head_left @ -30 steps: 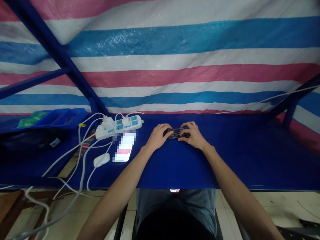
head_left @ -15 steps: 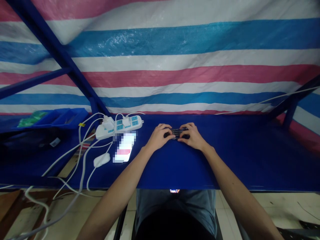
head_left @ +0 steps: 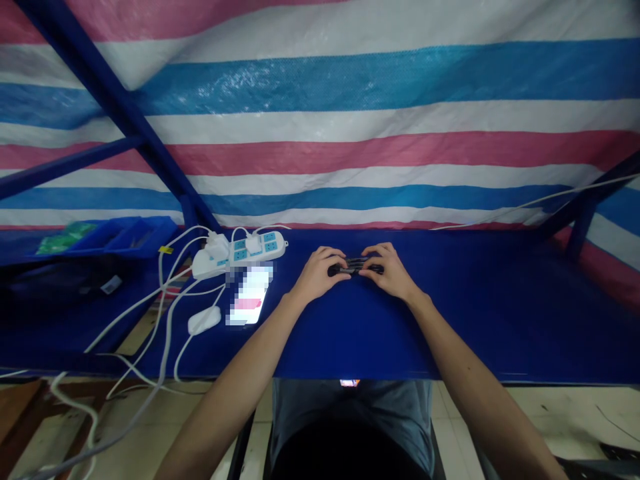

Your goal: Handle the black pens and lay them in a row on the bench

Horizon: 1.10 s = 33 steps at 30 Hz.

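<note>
Several slim black pens (head_left: 355, 265) lie side by side, running left to right, on the blue table (head_left: 350, 327). My left hand (head_left: 318, 273) is closed around their left end, thumb at the near side and fingers at the far side. At the right end, my right hand (head_left: 391, 272) pinches the same bundle in a like way. Only the middle of the pens shows clearly; their ends are partly hidden by my fingers.
Left of my hands lie a lit phone (head_left: 250, 297), a white power strip (head_left: 273, 247) with plugs, and a white adapter (head_left: 204, 321). White cables (head_left: 167, 333) trail over the table's edge. Blue bins (head_left: 135, 235) stand far left; a striped sheet (head_left: 380, 153) hangs behind.
My right fingers have shifted slightly on the pens, and the pens' visible middle looks a little different. My left hand stays almost where it was.
</note>
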Each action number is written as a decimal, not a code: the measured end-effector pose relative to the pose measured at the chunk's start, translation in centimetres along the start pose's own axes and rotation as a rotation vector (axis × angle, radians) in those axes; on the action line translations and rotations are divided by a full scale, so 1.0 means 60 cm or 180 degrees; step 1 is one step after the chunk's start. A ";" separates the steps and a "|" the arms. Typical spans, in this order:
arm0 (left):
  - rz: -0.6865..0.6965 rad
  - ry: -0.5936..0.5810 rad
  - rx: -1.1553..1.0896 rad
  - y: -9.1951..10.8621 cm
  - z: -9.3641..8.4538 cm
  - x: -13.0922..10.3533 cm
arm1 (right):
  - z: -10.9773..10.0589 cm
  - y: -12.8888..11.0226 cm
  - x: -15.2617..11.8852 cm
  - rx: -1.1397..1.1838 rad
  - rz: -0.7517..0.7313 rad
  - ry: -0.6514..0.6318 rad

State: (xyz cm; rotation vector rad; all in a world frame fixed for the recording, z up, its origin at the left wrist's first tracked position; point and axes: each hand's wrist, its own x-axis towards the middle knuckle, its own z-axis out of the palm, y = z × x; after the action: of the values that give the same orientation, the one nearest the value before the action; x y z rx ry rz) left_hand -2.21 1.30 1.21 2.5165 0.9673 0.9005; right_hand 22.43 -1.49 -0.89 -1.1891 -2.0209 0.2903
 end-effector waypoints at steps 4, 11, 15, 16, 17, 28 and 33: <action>-0.0014 0.0168 0.0068 0.002 -0.001 0.001 | -0.004 -0.008 0.000 0.0129 0.0068 0.0070; -0.0175 0.0526 0.0184 0.006 -0.001 0.001 | 0.006 -0.042 0.002 -0.0645 -0.0277 -0.0375; -0.0277 0.0451 0.0169 0.008 0.000 0.002 | 0.009 -0.043 0.004 -0.0879 -0.0318 -0.0332; -0.0261 0.0421 0.0164 0.009 0.001 0.002 | 0.009 -0.041 0.004 -0.0870 -0.0321 -0.0330; -0.0242 0.0401 0.0162 0.009 0.001 0.002 | 0.009 -0.039 0.003 -0.0854 -0.0324 -0.0334; -0.0319 0.0374 0.0262 0.017 0.002 0.004 | 0.012 -0.032 0.000 -0.0756 -0.0162 -0.0301; -0.0298 0.0268 0.0272 0.019 -0.001 0.005 | 0.013 -0.035 0.001 -0.0800 -0.0116 -0.0307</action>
State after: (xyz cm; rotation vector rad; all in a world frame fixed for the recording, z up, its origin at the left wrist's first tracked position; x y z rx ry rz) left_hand -1.50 0.70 1.91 2.4969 1.1628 0.9625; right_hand 20.50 -2.43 -0.32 -1.3098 -2.2099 0.0777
